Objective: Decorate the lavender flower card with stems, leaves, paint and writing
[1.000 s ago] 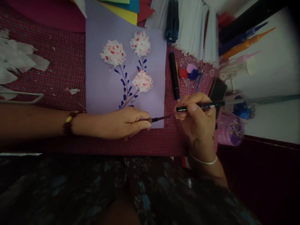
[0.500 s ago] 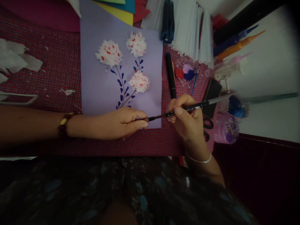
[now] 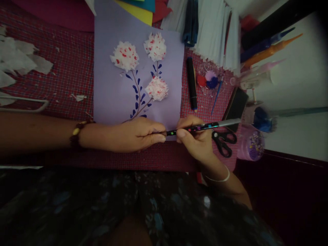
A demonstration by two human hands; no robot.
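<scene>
My left hand (image 3: 143, 135) is closed with thumb on top, pinching a small dark piece, mostly hidden, at the left end of a slim black pen (image 3: 200, 128) with coloured stars. My right hand (image 3: 196, 140) grips the pen's barrel between thumb and fingers; its silvery end points right. Both hands are over the lower edge of a lilac sheet (image 3: 107, 99). On the sheet are white crumpled-paper flowers (image 3: 125, 56) with red marks, brown stems and dark blue painted leaves (image 3: 135, 97). My left hand covers the stem's lower end.
Right of the sheet lie a black marker (image 3: 191, 83), a paint palette (image 3: 210, 77), a thin blue brush (image 3: 217, 95), black scissors (image 3: 224, 140) and a dark flat case (image 3: 235, 107). A stapler (image 3: 191, 25) is above. White paper scraps (image 3: 19, 59) lie left; a pink container (image 3: 251, 143) stands right.
My right hand has moved left and the gap between the piece in my left hand and the pen has closed. The scissors show more fully now. The whole view has shifted slightly.
</scene>
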